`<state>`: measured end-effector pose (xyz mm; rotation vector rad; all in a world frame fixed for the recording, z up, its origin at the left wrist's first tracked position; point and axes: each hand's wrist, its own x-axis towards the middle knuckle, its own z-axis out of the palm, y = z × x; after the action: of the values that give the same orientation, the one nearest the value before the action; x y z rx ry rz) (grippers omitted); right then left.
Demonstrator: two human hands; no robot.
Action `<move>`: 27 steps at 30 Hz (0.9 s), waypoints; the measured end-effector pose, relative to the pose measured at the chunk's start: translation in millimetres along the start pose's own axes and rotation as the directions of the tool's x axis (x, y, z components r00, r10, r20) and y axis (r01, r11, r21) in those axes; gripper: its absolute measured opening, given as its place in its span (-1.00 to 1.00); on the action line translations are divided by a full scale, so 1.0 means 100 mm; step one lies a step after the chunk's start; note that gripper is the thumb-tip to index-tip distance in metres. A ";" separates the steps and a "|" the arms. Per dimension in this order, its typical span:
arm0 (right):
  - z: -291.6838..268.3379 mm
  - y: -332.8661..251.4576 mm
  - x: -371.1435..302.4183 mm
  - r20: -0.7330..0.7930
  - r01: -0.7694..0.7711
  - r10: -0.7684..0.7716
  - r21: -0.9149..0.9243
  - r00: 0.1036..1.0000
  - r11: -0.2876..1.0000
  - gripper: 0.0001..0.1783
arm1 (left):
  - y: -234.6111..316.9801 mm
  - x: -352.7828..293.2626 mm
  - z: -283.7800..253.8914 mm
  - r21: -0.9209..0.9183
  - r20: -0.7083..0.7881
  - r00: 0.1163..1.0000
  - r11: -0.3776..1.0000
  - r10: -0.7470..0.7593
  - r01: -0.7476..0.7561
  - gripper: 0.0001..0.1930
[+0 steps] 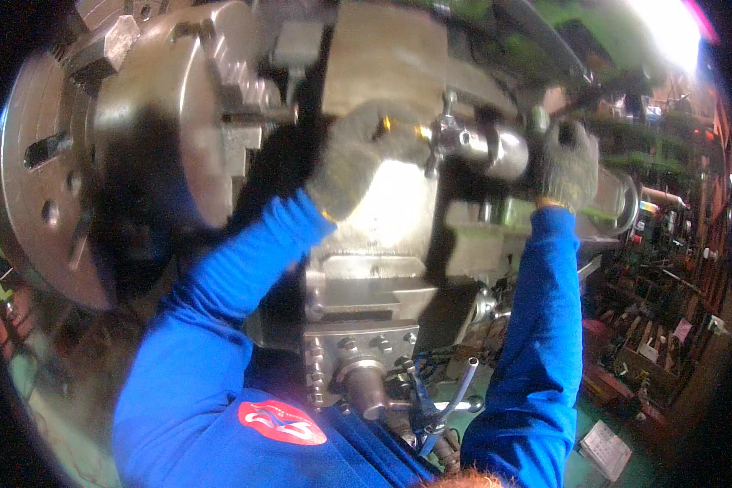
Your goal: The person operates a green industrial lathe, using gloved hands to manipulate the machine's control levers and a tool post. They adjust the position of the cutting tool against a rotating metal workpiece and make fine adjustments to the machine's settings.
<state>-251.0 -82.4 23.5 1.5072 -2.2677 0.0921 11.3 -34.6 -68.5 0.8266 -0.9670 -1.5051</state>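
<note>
My left hand (351, 159), in a dark grey work glove, is closed around a thin gold-coloured bit (422, 131); parts of the bit show beside the fingers. The bit lies in line with a shiny metal tool holder (473, 145) that has short arms sticking out above and below. Behind it is a round steel collar (509, 154). My right hand (569, 167), gloved too, is closed at the machine's tailstock (624, 203), right of that collar. What its fingers grip is hidden.
At left stands a large lathe chuck (150, 122) with stepped jaws and a slotted faceplate (37, 175). A metal slide (374, 268) runs below my hands. Crank handles (450, 405) stick out near my body. A paper sheet (605, 450) and cluttered shelves (667, 333) are at right.
</note>
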 end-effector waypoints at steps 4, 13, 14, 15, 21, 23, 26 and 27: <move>-0.02 -0.04 -0.02 0.024 -0.004 0.002 0.065 1.000 0.998 -0.67 | 0.02 -0.01 -0.01 0.025 0.007 1.000 1.000 -0.019 0.018 -0.77; -0.07 0.02 0.03 0.123 -0.023 0.017 0.047 0.992 0.999 -0.47 | 0.02 -0.02 0.02 -0.071 0.029 0.999 0.997 -0.038 0.040 -0.70; -0.08 -0.01 0.02 0.123 -0.021 0.015 0.048 0.992 0.999 -0.47 | 0.03 -0.03 0.02 -0.072 0.038 0.999 0.997 -0.034 0.037 -0.67; -0.10 -0.04 0.01 0.123 -0.019 0.013 0.049 0.992 0.999 -0.47 | 0.02 -0.02 0.01 -0.049 0.033 0.999 0.998 -0.025 0.027 -0.64; -0.05 0.01 0.01 0.078 0.002 -0.004 0.024 0.997 1.000 -0.45 | -0.29 0.03 -0.08 -0.115 0.119 0.992 0.992 -0.038 0.052 -0.62; -0.04 0.04 0.01 0.089 0.000 -0.001 0.018 0.996 1.000 -0.44 | -0.29 0.03 -0.08 -0.028 0.130 0.991 0.999 -0.030 0.034 -0.65; -0.04 0.05 0.04 0.124 -0.008 0.007 0.006 0.992 1.000 -0.40 | -0.28 0.01 -0.07 0.195 0.134 0.983 0.969 0.129 -0.153 -0.70; 0.01 0.08 0.05 0.104 -0.002 0.004 -0.019 0.995 1.000 -0.39 | -0.27 0.01 -0.06 0.254 0.143 0.978 0.950 0.151 -0.184 -0.71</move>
<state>-259.9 -83.7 26.3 1.5324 -2.3451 -0.0067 5.3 -35.2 -95.5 0.8243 -1.3194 -1.3070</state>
